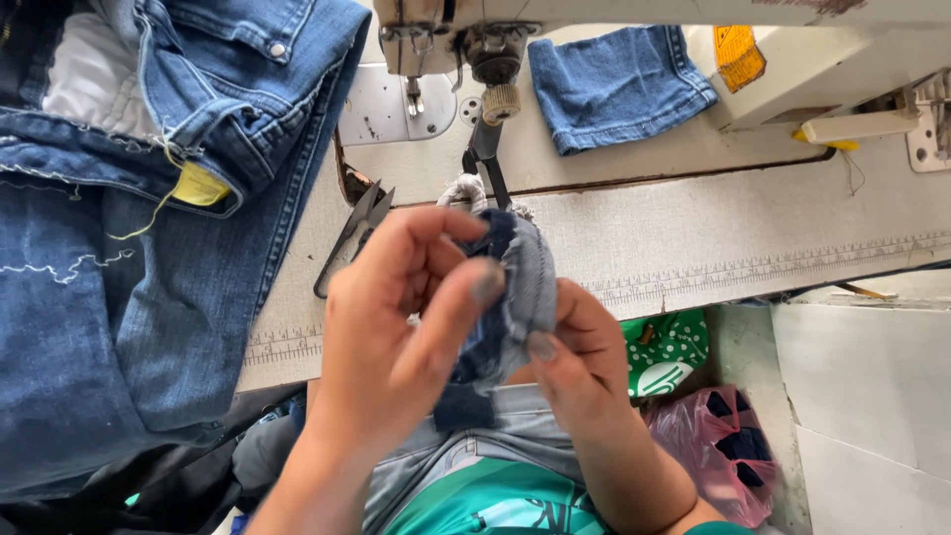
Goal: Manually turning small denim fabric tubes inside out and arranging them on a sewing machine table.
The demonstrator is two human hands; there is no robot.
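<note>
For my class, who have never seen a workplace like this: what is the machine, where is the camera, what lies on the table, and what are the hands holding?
The single picture comes from a camera on the worker's head, looking down. The pale machine is a sewing machine on a worktable with a printed ruler strip. On it lie thread snips, a folded denim patch and, at the left, a pile of jeans. The left hand and right hand together hold a small denim piece in their fingers. A pink bag sits lower right.
</note>
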